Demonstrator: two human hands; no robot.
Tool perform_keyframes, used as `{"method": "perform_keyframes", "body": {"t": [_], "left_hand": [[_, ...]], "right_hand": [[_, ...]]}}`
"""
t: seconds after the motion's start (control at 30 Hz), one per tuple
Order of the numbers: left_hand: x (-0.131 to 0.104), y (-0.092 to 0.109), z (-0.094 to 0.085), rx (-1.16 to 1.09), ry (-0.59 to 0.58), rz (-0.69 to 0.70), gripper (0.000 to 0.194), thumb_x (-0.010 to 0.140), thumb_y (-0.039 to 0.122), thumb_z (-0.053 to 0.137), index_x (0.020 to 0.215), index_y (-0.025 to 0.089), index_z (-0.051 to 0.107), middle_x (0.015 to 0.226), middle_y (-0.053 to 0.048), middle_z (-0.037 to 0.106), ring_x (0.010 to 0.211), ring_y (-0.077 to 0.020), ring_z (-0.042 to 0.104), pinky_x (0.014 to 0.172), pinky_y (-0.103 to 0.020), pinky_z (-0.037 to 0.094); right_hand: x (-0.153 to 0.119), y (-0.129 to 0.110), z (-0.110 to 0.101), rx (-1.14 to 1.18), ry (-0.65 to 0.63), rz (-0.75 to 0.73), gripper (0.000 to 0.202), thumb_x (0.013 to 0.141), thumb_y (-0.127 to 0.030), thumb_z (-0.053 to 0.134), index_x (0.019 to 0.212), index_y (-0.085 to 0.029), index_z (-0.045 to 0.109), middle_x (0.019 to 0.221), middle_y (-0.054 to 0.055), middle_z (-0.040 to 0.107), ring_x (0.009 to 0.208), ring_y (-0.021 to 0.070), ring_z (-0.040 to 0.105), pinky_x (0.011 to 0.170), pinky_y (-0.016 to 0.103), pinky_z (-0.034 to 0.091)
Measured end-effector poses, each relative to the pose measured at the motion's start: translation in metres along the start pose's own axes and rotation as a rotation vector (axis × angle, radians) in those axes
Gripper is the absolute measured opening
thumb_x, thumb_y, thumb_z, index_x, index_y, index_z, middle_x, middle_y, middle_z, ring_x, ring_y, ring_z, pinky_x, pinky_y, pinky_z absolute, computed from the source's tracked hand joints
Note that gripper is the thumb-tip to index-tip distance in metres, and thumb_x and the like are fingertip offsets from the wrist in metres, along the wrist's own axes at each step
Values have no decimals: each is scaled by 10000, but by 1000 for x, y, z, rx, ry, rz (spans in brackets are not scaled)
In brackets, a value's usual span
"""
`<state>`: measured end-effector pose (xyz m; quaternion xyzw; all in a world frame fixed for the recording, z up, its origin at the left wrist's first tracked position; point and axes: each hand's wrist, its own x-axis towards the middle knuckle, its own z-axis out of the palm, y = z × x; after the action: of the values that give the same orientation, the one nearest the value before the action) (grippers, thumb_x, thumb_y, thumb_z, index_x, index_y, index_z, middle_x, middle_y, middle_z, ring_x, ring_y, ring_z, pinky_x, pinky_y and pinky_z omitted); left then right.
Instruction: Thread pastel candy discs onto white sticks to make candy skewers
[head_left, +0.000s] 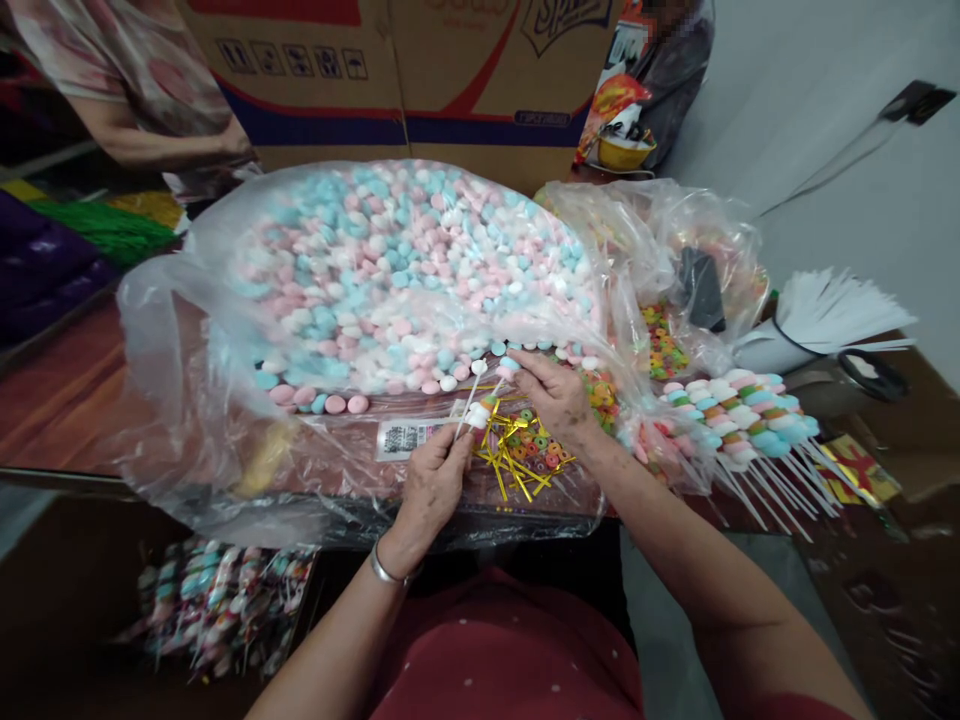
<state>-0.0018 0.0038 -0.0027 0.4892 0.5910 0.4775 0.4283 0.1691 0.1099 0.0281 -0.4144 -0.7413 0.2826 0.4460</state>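
Observation:
My left hand point(435, 478), a bracelet at its wrist, is closed round thin white sticks point(463, 428). A white marshmallow point(478, 367) tops one stick, and more white marshmallows with a coloured gummy ring point(484, 410) sit lower, close to the fingers. My right hand point(559, 398) has its fingertips closed at a pink and blue marshmallow point(508, 368) by the stick ends; the exact grip is partly hidden. Below the right hand lie loose gummy rings point(536, 450) and gold twist ties point(504, 468). A large clear bag of pink, white and blue marshmallows point(405, 270) spreads just beyond both hands.
Finished marshmallow skewers point(742, 415) are stacked at right, beside a container of white sticks point(825, 310) and a bag of gummy rings point(664, 340). Wrapped skewers point(217, 600) fill a box at lower left. A large carton point(405, 90) stands behind; other people are beyond.

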Motion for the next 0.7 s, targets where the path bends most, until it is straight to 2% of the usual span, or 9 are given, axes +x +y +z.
{"method": "perform_keyframes", "body": {"t": [0.17,0.4,0.57,0.7], "left_hand": [[-1,2,0,2,-10,9,266,914,342,522,703,185,563,587,52,449,564,-108,400,557,-239,302],[-1,0,0,24,-13,4,257,907,343,520,716,183,581,588,49,460,560,-108,415,554,-237,305],[0,-3,0,41,14,12,238,899,341,521,745,186,614,582,48,474,557,-112,431,557,-237,317],[0,-2,0,53,15,6,223,890,351,527,799,188,648,587,46,480,563,-118,439,564,-238,330]], "right_hand": [[0,1,1,-37,4,-87,306,890,-268,557,1143,-262,730,1099,25,750,1022,177,689,947,372,556],[-2,2,1,-51,-106,-131,304,911,-260,543,1157,-270,720,1125,15,745,1039,175,693,963,379,558],[-10,5,5,-68,-88,-139,326,937,-267,512,1196,-217,704,1154,53,735,1064,183,694,968,351,559],[-18,5,14,-171,-126,-150,338,947,-253,493,1224,-234,686,1182,32,726,1079,171,690,985,313,547]]}}
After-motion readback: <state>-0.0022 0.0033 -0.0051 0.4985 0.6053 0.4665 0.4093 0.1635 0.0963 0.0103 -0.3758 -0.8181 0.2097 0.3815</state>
